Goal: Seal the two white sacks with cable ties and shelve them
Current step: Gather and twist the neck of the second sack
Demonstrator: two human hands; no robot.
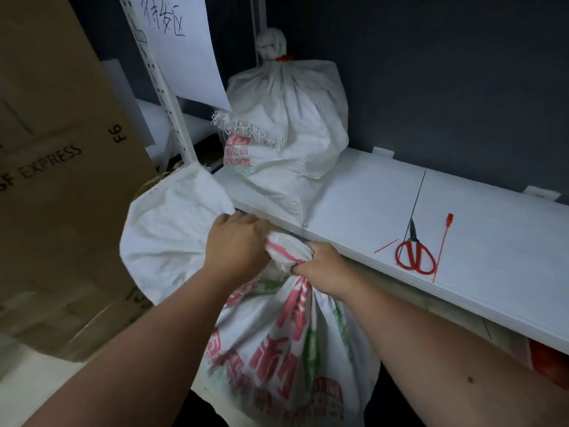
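Observation:
A white sack with red print stands on the white shelf at the back left, its neck tied with a red cable tie. A second white sack with red and green print stands below the shelf's front edge. My left hand and my right hand both grip its bunched neck, side by side; the loose top fabric flops to the left. A loose red cable tie lies on the shelf to the right.
Red-handled scissors and a short cut-off red strip lie on the shelf beside the loose tie. A large cardboard box marked SF EXPRESS stands at the left. A paper sign hangs on the perforated shelf post.

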